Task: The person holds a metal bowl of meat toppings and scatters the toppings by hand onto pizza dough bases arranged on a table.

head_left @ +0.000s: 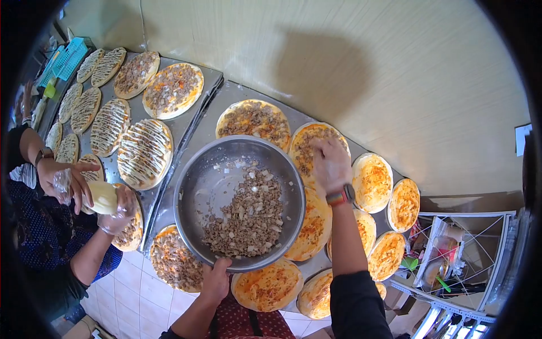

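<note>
A large steel bowl (195,223) holds crumbly minced meat filling (248,217) with pale diced bits. My left hand (216,281) is closed on its near rim, thumb on top. To the right, my right hand (332,168) is over a pizza with meat topping (305,148), fingers bent downward and smeared by motion, so whether they hold any topping cannot be made out. Another meat-topped pizza (253,120) lies just behind the bowl. Close to the bowl's near left side is a third meat-topped pizza (176,259). A sauce-covered pizza (307,226) is partly hidden by the bowl.
Several orange-sauced pizzas (372,183) crowd the table's right side. Across a table seam, pizzas striped with sauce (145,153) lie on the left. There a co-worker's gloved hands (116,212) hold a bag of pale sauce (101,198). A wire rack (474,214) stands right; a wall borders behind.
</note>
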Demonstrator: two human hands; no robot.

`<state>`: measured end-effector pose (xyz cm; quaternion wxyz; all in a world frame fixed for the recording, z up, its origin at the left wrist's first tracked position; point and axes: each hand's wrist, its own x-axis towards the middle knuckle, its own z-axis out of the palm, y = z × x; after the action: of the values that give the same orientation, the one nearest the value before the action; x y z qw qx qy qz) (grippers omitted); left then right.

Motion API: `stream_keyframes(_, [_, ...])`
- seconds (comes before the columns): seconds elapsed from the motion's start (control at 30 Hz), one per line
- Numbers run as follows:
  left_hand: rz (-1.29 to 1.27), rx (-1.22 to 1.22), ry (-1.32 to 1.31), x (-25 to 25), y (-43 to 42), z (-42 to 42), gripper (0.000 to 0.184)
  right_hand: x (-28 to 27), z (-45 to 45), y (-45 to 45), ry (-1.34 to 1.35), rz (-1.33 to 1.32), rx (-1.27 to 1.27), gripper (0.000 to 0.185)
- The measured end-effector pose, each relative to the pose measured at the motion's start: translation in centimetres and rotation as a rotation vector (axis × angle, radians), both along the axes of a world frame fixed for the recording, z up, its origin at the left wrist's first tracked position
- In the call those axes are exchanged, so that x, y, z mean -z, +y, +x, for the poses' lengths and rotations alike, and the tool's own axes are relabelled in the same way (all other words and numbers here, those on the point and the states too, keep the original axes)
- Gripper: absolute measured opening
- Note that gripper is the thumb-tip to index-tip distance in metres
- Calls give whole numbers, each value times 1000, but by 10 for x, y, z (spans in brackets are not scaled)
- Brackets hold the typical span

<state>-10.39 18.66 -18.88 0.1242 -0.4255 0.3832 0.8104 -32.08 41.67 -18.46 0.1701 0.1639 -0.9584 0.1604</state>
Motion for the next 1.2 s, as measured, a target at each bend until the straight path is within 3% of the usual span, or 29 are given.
stream_keyframes(0.03, [-15,29,-16,3,1,2,10,-6,15,-8,-7,-101,43,17])
stream_keyframes(0.17, [3,55,-18,17,9,3,16,-28,77,-47,-476,-122,-315,30])
stream_keyframes(0.27, [43,71,23,16,21,-1,23,-23,104,-62,-674,15,-245,35])
stream_keyframes(0.4, [62,146,66,15,32,-6,26,-2,119,-56,-738,14,-310,30])
stream_keyframes(0.5, [59,133,100,5,40,-15,22,10,112,-45,-669,-46,-529,26])
stream_keyframes(0.57, [108,127,142,7,43,-16,24,-2,94,-32,-828,-339,-404,16])
stream_keyframes(0.6, [108,127,140,12,42,-15,24,-9,87,-24,-830,-339,-403,16])
stream_keyframes(0.67, [91,203,115,23,38,-11,23,-28,73,-7,-1433,-1088,-144,9])
stream_keyframes(0.73, [31,210,65,28,30,-6,18,-49,56,8,-1258,-1059,-46,9])
stream_keyframes(0.8, [-26,220,17,26,27,-5,12,-25,33,41,-1135,-1083,22,11])
stream_keyframes(0.9, [8,24,-65,18,20,-3,14,11,-4,72,-946,-1038,158,10])
stream_keyframes(0.97, [-65,131,105,28,9,8,20,29,-22,76,-536,-251,307,11])
stream_keyframes(1.07, [-22,5,60,18,5,3,24,47,-27,75,-339,-133,82,13])
stream_keyframes(1.2, [21,-94,72,13,5,-1,23,54,-18,54,-282,81,54,17])
